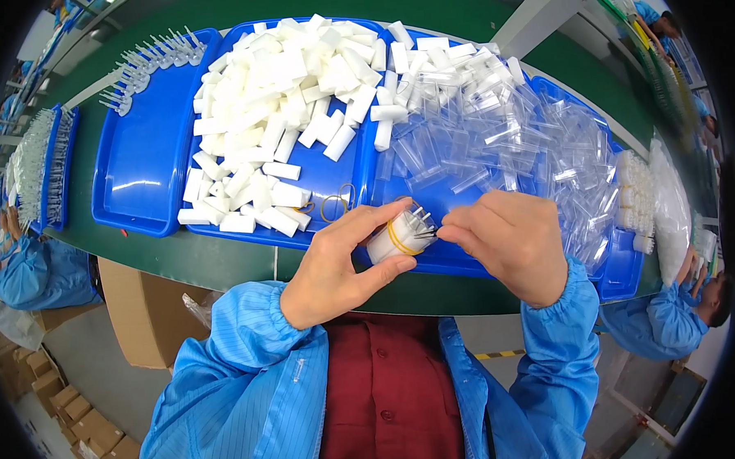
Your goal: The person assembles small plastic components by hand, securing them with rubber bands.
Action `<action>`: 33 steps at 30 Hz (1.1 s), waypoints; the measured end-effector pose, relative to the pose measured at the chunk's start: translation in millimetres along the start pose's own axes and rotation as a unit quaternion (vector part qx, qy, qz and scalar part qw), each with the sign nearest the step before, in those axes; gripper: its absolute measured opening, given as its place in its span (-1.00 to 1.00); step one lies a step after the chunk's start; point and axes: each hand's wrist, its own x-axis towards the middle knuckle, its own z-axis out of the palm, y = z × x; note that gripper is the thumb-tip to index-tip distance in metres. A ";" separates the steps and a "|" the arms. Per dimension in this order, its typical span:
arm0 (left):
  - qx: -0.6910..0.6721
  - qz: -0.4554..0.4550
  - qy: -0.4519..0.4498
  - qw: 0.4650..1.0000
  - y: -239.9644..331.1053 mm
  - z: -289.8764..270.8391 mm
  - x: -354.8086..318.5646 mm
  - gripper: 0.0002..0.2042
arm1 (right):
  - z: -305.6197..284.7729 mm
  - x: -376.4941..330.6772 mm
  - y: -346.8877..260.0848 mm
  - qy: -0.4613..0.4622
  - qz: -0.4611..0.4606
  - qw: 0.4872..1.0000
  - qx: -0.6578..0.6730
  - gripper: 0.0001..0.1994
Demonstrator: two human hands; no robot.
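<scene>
1. The left hand (336, 264) comes up from the lower edge in a blue sleeve, wrist bent, with thumb and fingers curled around a small white bundle (397, 238) bound by a yellow rubber band (400, 244)
2. The bundle is held in the air just above the near edge of the middle blue tray (320, 178), tilted so that its thin clear tips point right toward the other hand
3. The right hand (507, 244) reaches in from the right, knuckles up, with thumb and forefinger pinched narrow at the bundle's tips; whether they grip one tip I cannot tell
4. The middle tray holds a heap of white foam blocks (284, 102), and loose rubber bands (338, 204) lie on its bare floor near the left hand
5. The right blue tray (624, 272) is piled with clear plastic tubes (528, 153)
6. The left blue tray (139, 170) lies mostly bare, on a green table (188, 258)
</scene>
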 end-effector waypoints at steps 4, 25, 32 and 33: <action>-0.001 -0.013 -0.012 1.000 0.0 -0.7 -0.2 -0.45 | 0.9 0.1 0.3 -0.010 -0.010 1.000 0.010 -0.82; -0.026 -0.013 -0.038 0.999 -2.1 -1.2 -3.2 -0.42 | -5.2 -0.4 7.2 -0.033 -0.042 0.998 0.021 -0.80; -0.076 -0.040 -0.036 0.996 -7.3 2.2 -5.9 -0.44 | -6.5 2.2 4.9 -0.040 -0.087 0.995 -0.041 -0.78; -0.086 -0.042 -0.032 0.995 -10.1 2.5 -5.6 -0.44 | -5.0 3.0 5.2 -0.033 -0.087 0.995 -0.042 -0.79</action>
